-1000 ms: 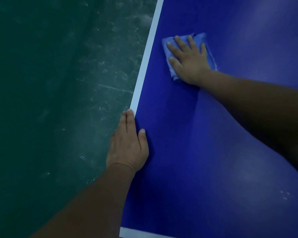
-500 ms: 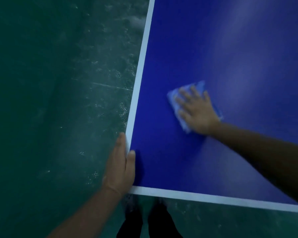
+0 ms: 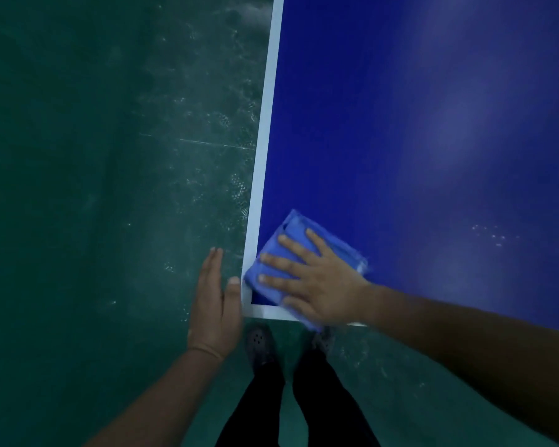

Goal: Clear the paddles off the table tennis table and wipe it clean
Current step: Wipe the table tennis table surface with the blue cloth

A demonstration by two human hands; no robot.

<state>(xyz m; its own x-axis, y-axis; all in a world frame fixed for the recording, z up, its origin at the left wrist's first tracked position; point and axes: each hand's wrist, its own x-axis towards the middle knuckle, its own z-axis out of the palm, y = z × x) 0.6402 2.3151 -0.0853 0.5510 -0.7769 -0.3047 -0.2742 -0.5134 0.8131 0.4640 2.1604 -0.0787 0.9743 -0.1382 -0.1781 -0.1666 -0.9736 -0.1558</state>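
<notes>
Since the earlier frames, your right hand (image 3: pixel 317 285) has drawn the cloth (image 3: pixel 291 243) down the table (image 3: pixel 400 124) from the far part of the left side to the near left corner. Your left hand (image 3: pixel 215 304) has come off the side edge and now sits just beside the corner.

Right hand: fingers straight and spread, palm pressing the folded cloth flat; nothing is gripped. The cloth overlaps the white border line (image 3: pixel 265 140) on both the side and the near end, and its near corner appears to overhang the end edge.

Left hand: fingers straight and together, holding nothing; contact with the table edge cannot be confirmed.

The unwiped surface most likely lies to your right, along the near end, so the right hand is the nearer one.

No paddles are in view. The table's right and far portions are cut off, and your right forearm hides part of the near edge. Pale specks (image 3: pixel 491 235) on the surface are too small to identify.
</notes>
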